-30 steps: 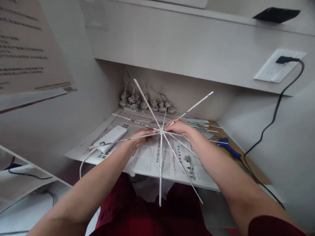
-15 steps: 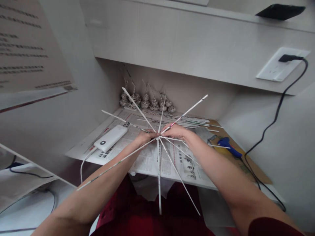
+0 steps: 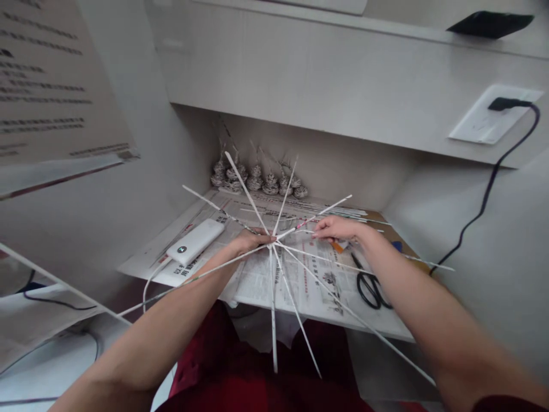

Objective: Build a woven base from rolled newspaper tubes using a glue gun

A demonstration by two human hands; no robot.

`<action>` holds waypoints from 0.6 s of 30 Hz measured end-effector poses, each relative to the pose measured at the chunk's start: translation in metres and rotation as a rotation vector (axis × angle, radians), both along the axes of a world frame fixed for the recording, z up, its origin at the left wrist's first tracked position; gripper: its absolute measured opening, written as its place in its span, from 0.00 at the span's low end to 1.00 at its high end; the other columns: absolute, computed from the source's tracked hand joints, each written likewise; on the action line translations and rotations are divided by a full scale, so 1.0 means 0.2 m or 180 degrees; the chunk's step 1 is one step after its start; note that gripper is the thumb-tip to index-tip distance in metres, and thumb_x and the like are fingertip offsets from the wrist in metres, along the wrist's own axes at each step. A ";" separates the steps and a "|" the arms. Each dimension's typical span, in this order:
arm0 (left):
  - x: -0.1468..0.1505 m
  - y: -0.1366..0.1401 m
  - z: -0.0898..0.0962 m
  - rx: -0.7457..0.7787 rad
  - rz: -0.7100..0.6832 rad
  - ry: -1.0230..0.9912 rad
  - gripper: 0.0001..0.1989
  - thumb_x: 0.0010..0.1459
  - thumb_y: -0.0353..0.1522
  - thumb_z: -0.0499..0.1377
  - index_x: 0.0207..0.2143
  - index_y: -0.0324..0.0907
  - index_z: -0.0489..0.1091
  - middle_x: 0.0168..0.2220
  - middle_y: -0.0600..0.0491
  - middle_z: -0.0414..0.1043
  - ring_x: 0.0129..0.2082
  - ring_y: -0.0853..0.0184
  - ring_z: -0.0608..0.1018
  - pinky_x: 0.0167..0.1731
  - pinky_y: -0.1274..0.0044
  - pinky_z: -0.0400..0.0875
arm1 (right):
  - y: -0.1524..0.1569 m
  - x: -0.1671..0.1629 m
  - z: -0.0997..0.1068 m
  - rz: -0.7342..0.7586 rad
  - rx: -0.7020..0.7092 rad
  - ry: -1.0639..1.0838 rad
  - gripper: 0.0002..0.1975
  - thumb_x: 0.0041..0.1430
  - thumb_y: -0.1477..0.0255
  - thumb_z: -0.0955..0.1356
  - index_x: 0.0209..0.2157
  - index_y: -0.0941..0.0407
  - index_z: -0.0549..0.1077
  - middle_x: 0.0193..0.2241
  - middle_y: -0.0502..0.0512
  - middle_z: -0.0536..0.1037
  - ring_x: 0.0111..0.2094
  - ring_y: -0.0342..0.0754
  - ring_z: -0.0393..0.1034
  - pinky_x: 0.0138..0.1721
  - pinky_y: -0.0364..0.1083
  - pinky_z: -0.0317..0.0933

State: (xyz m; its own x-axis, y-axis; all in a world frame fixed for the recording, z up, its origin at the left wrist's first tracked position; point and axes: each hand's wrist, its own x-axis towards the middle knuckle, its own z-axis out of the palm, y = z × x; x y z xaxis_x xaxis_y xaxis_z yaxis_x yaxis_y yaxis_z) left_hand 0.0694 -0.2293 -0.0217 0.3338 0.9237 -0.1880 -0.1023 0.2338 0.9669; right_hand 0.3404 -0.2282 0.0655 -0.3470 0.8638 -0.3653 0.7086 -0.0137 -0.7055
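Observation:
Several thin white rolled-paper sticks (image 3: pixel 274 320) cross at one centre and fan outward like spokes. At that crossing my left hand (image 3: pixel 249 240) is closed, thumb on top, pinching the sticks together. My right hand (image 3: pixel 337 228) is just right of the centre, its fingertips pinched on a thin paper strand (image 3: pixel 305 231) that runs back to the crossing. Long sticks pass over my left forearm and beneath my right arm. The exact overlap at the centre is partly hidden by my left fingers.
Newspaper (image 3: pixel 295 286) covers the tabletop. A white power bank (image 3: pixel 195 243) with a cable lies left; black-handled scissors (image 3: pixel 369 289) lie right. Woven gourd shapes (image 3: pixel 270 184) line the back, with loose paper sticks (image 3: pixel 343 211) before them. A black cord (image 3: pixel 484 197) hangs right.
My right hand has moved right, away from the centre, drawing out a paper strand. The spokes have turned slightly. The scissors now show; the blue tool is mostly covered by my right arm.

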 end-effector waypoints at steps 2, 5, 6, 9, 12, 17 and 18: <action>0.00 0.00 0.01 0.0002 -0.0112 -0.0056 0.16 0.31 0.34 0.71 0.25 0.36 0.75 0.23 0.52 0.73 0.22 0.71 0.71 0.24 0.79 0.63 | 0.01 0.09 0.03 -0.0151 0.0162 -0.0156 0.15 0.41 0.61 0.74 0.26 0.59 0.76 0.17 0.48 0.71 0.17 0.38 0.59 0.18 0.39 0.53; 0.01 0.00 0.02 0.0003 -0.0223 -0.0100 0.17 0.30 0.33 0.72 0.26 0.36 0.76 0.24 0.51 0.74 0.23 0.71 0.72 0.26 0.78 0.64 | 0.03 0.20 0.05 -0.0187 0.0675 -0.0489 0.12 0.41 0.65 0.74 0.27 0.59 0.77 0.22 0.52 0.76 0.22 0.41 0.65 0.25 0.41 0.60; 0.01 0.00 0.02 0.0002 -0.0238 -0.0093 0.17 0.30 0.33 0.72 0.26 0.36 0.76 0.23 0.51 0.74 0.23 0.71 0.72 0.26 0.79 0.64 | 0.04 0.23 0.06 -0.0209 0.0920 -0.0591 0.11 0.43 0.66 0.73 0.28 0.58 0.77 0.24 0.53 0.77 0.24 0.42 0.66 0.28 0.42 0.61; 0.01 0.02 0.02 0.0029 -0.0237 -0.0012 0.16 0.30 0.32 0.72 0.26 0.36 0.76 0.23 0.52 0.74 0.23 0.71 0.72 0.26 0.79 0.64 | 0.06 0.30 0.08 -0.0520 0.1727 -0.0832 0.10 0.48 0.66 0.71 0.31 0.58 0.77 0.28 0.54 0.79 0.29 0.45 0.69 0.31 0.42 0.61; 0.00 0.03 0.00 0.0123 -0.0225 0.0166 0.14 0.31 0.32 0.71 0.25 0.37 0.76 0.22 0.53 0.73 0.22 0.71 0.71 0.24 0.79 0.62 | 0.07 0.34 0.12 -0.0900 0.2272 -0.0909 0.12 0.51 0.64 0.69 0.32 0.58 0.78 0.26 0.55 0.79 0.28 0.46 0.69 0.29 0.43 0.60; -0.01 0.05 -0.01 0.0368 -0.0083 0.0706 0.11 0.32 0.32 0.69 0.22 0.38 0.75 0.19 0.55 0.70 0.19 0.71 0.68 0.22 0.78 0.59 | 0.04 0.33 0.22 -0.0844 0.2505 -0.1008 0.12 0.50 0.63 0.69 0.32 0.57 0.79 0.26 0.55 0.79 0.27 0.47 0.70 0.29 0.44 0.60; 0.00 0.04 0.00 0.0407 -0.0038 0.0783 0.10 0.32 0.31 0.69 0.22 0.39 0.75 0.18 0.56 0.69 0.19 0.71 0.67 0.21 0.78 0.58 | 0.03 0.32 0.25 -0.0765 0.2560 -0.1104 0.11 0.51 0.64 0.69 0.32 0.56 0.79 0.27 0.55 0.79 0.27 0.47 0.70 0.29 0.44 0.60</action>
